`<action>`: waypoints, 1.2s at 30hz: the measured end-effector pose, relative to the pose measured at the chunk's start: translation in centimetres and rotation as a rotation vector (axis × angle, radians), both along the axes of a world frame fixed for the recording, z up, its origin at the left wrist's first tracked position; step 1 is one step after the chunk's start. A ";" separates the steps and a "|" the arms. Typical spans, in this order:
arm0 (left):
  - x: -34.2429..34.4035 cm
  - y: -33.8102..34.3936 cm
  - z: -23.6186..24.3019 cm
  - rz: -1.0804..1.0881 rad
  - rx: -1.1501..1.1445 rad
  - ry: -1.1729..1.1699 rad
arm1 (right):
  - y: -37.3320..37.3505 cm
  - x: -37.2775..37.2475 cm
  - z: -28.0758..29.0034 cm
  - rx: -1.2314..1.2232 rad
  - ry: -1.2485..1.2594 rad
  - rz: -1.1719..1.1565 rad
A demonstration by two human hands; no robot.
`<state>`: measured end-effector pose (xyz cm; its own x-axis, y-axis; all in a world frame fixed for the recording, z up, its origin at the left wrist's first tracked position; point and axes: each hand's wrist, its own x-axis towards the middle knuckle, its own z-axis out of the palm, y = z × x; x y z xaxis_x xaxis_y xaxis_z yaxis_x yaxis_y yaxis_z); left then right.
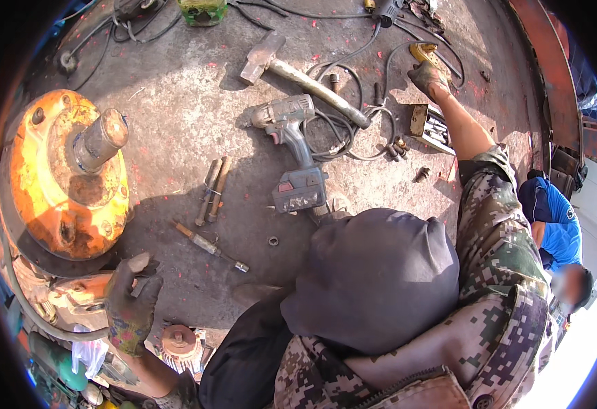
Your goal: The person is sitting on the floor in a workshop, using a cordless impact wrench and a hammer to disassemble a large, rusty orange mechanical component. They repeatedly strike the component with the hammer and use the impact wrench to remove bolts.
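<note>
My right arm reaches far forward, and my gloved right hand (428,80) is closed on a curved yellow object (429,56) whose kind I cannot make out. Low on the left, my gloved left hand (131,300) has its fingers apart and seems to hold nothing. Just beyond it stands a worn orange flanged housing (67,211) with a thick metal shaft stub (101,140). A cordless impact wrench (295,146) lies in the middle. Beyond it rests a sledgehammer (312,85). Between the wrench and the housing lie two long bolts (213,192) and a socket extension (210,247).
A small open metal case (431,128) of metal pieces sits below my right hand. Dark cable (336,140) coils near the hammer. A small nut (273,240) lies before my dark-clothed knee (380,279). A person in a blue shirt (561,218) is at the right edge.
</note>
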<state>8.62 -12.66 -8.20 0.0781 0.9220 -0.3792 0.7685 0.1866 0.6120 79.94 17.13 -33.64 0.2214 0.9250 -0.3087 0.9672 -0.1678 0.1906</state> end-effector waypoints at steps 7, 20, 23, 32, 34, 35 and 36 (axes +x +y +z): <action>-4.6 -2.0 4.5 0.534 0.611 0.254 | -4.8 -15.5 10.6 -0.117 1.895 -0.399; -10.0 5.0 4.4 0.546 1.261 0.270 | -6.7 -47.3 16.9 -0.870 1.368 0.240; -11.3 4.8 1.7 0.474 1.325 0.227 | -7.9 -53.4 14.7 -0.892 1.266 0.206; -12.0 4.1 -2.9 0.700 1.280 -0.176 | -11.4 -63.3 6.9 -0.821 1.386 0.118; -12.0 3.3 -3.0 0.726 1.182 -0.324 | -12.6 -64.2 6.3 -0.792 1.349 0.143; -12.2 2.9 -3.2 0.714 1.201 -0.341 | -13.5 -64.7 6.5 -0.761 1.318 0.154; -12.0 3.5 -3.8 0.680 1.170 -0.484 | -12.6 -63.6 6.2 -0.702 1.318 0.207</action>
